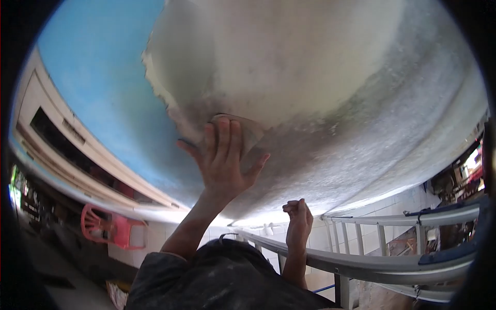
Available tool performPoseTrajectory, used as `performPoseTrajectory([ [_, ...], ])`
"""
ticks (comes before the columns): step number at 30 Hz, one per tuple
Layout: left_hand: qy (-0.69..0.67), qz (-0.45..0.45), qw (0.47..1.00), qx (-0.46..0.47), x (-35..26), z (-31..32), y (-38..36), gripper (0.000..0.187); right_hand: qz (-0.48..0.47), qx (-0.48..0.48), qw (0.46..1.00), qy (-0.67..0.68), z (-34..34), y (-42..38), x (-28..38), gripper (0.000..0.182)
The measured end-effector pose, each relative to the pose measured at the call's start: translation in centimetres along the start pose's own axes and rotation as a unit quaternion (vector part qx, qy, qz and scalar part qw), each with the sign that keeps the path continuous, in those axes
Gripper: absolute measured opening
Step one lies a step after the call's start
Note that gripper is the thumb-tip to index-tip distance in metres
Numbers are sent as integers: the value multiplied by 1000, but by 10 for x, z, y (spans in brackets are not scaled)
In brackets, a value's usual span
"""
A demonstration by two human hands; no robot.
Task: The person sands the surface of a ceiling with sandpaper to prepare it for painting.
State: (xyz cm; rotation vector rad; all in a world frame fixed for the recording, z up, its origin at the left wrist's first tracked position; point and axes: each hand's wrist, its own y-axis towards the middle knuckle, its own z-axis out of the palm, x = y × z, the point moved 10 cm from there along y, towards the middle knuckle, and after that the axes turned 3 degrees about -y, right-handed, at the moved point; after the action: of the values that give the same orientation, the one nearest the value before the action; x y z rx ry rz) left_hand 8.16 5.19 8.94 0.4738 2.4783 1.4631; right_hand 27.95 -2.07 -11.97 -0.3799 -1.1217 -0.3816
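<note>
My left hand (223,163) is pressed flat, with its fingers spread, over a thin brownish sheet (250,132) against the wall (289,62). The sheet shows above and to the right of the fingertips, and the palm side is hidden. Around it the wall is bare, grey and stained, with a ragged edge of blue paint to the left. My right hand (298,219) is raised lower down, its fingers curled together. Whether it holds anything is too small to tell.
A metal ladder (382,261) runs from beside my right forearm to the right edge, with dark cloth on it. At the lower left stands a pink plastic chair (121,227). A long cream frame (88,155) borders the blue paint.
</note>
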Motion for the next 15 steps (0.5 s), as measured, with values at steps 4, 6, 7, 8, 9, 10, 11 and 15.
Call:
performPoseTrajectory([
  [4, 6, 6, 999, -54, -6, -47, 78, 85, 5, 15, 1000, -13, 6, 0, 3, 33],
  [6, 3, -4, 1000, -24, -9, -46, 87, 93, 7, 15, 1000, -14, 6, -3, 3, 33],
  [7, 2, -8, 1000, -13, -11, -45, 87, 98, 5, 10, 1000, -6, 5, -4, 4, 33],
  [8, -26, -18, 999, -16, -10, -40, 73, 93, 0, 3, 1000, 4, 5, -3, 6, 33],
  [9, -57, -24, 998, -22, -10, -27, 46, 89, -5, -2, 1000, 5, 3, -3, 5, 33],
  [10, -90, -28, 995, -31, -10, -18, 26, 85, -7, -2, 1000, 10, 3, -3, 5, 33],
  [11, -64, -18, 997, -25, -9, -12, 14, 84, -11, -5, 1000, 14, 3, -3, 6, 33],
  [15, 19, 37, 998, -42, -13, -17, 31, 89, -18, 2, 1000, 23, -1, -1, 8, 32],
])
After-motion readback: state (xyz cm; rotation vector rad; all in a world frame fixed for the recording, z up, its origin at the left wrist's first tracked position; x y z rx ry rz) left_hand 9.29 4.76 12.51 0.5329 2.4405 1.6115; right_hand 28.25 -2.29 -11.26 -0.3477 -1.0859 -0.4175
